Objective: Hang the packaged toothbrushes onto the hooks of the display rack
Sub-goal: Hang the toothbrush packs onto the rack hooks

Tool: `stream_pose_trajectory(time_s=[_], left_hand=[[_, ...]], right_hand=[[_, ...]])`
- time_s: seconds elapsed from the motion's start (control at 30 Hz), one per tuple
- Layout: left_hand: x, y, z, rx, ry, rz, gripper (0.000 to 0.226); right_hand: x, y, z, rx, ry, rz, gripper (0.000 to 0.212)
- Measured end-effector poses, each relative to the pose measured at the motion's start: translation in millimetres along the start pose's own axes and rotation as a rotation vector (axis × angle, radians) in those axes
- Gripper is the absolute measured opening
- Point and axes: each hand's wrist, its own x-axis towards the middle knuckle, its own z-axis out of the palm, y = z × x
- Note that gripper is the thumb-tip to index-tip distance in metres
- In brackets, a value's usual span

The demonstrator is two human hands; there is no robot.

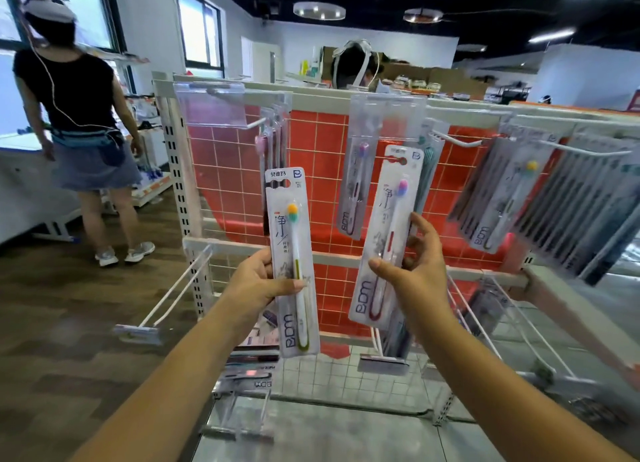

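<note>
Red tiles backed the wire display rack (242, 171), whose upper hooks (457, 141) already carried hanging toothbrush packs (355, 184). Left hand (258, 281) gripped a pack with an orange-tipped brush (292, 261), thumb across its front, held upright before the rack's left half. Right hand (412, 271) pinched a tilted pack with a pink-tipped brush (388, 233) near the middle hook.

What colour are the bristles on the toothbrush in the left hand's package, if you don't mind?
Orange on top, green below, on the left hand's packaged toothbrush; head view shows it.
</note>
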Motion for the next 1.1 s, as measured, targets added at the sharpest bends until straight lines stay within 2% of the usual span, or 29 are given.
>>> stream_pose_trajectory(time_s=[0.1, 0.27, 0.63, 0.8, 0.93, 1.1], left_hand=[[1.7, -2.3, -1.7, -0.001, 0.008, -0.008, 0.042], [3.2, -2.3, -4.3, 0.009, 0.003, 0.000, 0.049], [4.9, 0.9, -17.2, 0.013, 0.031, 0.001, 0.051], [9.9, -3.0, -18.3, -0.007, 0.018, -0.006, 0.049], [12.1, -5.9, -17.6, -0.026, 0.019, -0.016, 0.048], [8.4, -8.7, -19.2, -0.016, 0.056, -0.037, 0.042]], right_hand=[[11.5, -11.4, 2.5, -0.003, 0.032, -0.040, 0.079], [14.8, -18.5, 14.5, -0.028, -0.018, -0.125, 0.074], [16.8, -12.8, 17.9, -0.136, -0.098, -0.103, 0.074], [38.9, -6.2, 23.1, -0.258, -0.071, -0.110, 0.076], [61.6, 2.3, 31.8, -0.255, -0.058, -0.049, 0.077], [91.9, -2.0, 38.8, -0.444, -0.042, -0.047, 0.082]])
